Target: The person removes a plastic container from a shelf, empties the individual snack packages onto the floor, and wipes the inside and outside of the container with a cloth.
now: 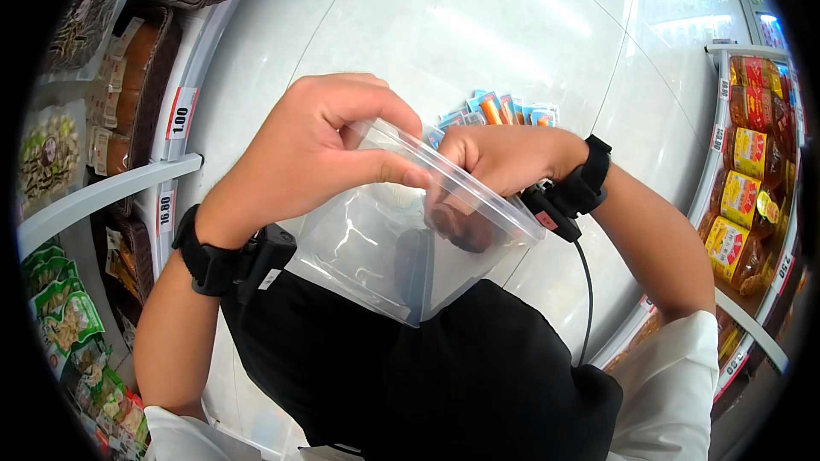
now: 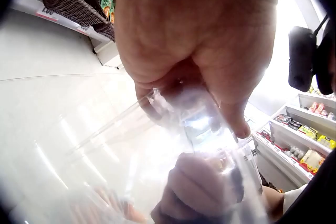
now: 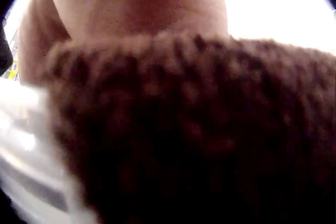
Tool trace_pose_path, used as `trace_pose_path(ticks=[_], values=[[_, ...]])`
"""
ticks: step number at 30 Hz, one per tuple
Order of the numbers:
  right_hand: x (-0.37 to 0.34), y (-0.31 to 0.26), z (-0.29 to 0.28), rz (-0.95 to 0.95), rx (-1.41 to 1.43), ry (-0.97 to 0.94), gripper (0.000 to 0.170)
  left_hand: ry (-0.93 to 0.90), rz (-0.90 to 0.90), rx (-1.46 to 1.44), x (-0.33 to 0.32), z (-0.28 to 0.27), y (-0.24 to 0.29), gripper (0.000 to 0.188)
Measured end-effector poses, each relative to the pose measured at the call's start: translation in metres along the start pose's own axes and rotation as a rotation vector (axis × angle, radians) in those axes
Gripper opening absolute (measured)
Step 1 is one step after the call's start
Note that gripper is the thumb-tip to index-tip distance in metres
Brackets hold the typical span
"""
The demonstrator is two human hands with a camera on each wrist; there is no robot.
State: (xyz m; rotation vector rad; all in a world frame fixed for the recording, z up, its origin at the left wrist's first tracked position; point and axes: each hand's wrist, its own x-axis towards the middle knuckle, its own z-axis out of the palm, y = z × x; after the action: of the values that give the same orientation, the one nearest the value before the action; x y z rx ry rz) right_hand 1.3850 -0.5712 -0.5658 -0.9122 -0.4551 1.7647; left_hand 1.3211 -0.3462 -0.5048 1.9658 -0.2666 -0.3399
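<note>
Basically, a wipe-down of a clear, rigid plastic box (image 1: pixel 354 243) looks to be in hand. Box is held up before the person's black garment (image 1: pixel 367 367), tilted, mouth angled away from the body, above a pale tiled floor (image 1: pixel 461 17). Brown fluffy cloth (image 1: pixel 461 230) is in the box near the right part of the rim, seen through the clear wall; in the right wrist view it fills most of the frame, blurred.

To do it well: press the cloth flat to the wall, do the faces first, then push into corners, and turn the box rather than overreach. Left grip should be firm without squeezing, since such plastic probably flexes. Mind the black wrist strap (image 1: pixel 595 175) on the right; its small black camera (image 1: pixel 551 209) sits just beside the rim and could catch.

Hands: left hand (image 1: pixel 329 141) pinches the rim's left end, thumb along the near side, index finger arched over; other fingers mostly hidden. Left forearm rises from lower left, hand bent inward. Right hand (image 1: pixel 504 158) reaches in over the rim, fingers bent down, grasping the cloth; exact fingertip placement can't be told. Right forearm slants in from the right, elbow out wide.
</note>
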Motion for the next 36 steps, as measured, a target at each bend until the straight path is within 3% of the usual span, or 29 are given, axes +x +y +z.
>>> trace_pose_path(ticks=[1, 5, 9, 10, 12, 15, 21, 34, 36], values=[[-0.001, -0.001, -0.001, 0.001, -0.002, 0.000, 0.020, -0.021, -0.083, -0.016, 0.000, 0.000, 0.001, 0.027], [-0.009, -0.012, -0.003, 0.124, -0.076, 0.066, 0.018, -0.029, -0.110, -0.041, -0.004, 0.004, -0.004, 0.027], [-0.012, -0.004, -0.013, 0.047, -0.114, 0.132, 0.022, -0.039, 0.028, -0.013, -0.005, 0.008, -0.010, 0.027], [-0.012, -0.005, -0.012, 0.047, -0.114, 0.129, 0.022, -0.040, 0.107, 0.009, -0.005, 0.008, -0.011, 0.027], [-0.012, -0.006, -0.008, 0.067, 0.015, 0.094, 0.024, -0.044, 0.105, 0.014, -0.003, 0.008, -0.008, 0.027], [-0.007, -0.006, -0.004, 0.116, -0.080, 0.057, 0.024, -0.050, 0.130, 0.020, -0.001, 0.008, -0.007, 0.027], [-0.002, 0.000, -0.003, 0.072, 0.001, -0.068, 0.024, -0.071, 0.176, 0.031, 0.003, 0.008, -0.003, 0.028], [-0.005, 0.008, -0.006, 0.052, -0.006, -0.129, 0.024, -0.056, 0.186, 0.032, 0.004, 0.013, 0.003, 0.025], [-0.009, 0.002, -0.007, 0.101, -0.043, -0.052, 0.022, -0.062, 0.176, 0.030, 0.004, 0.012, 0.003, 0.026]])
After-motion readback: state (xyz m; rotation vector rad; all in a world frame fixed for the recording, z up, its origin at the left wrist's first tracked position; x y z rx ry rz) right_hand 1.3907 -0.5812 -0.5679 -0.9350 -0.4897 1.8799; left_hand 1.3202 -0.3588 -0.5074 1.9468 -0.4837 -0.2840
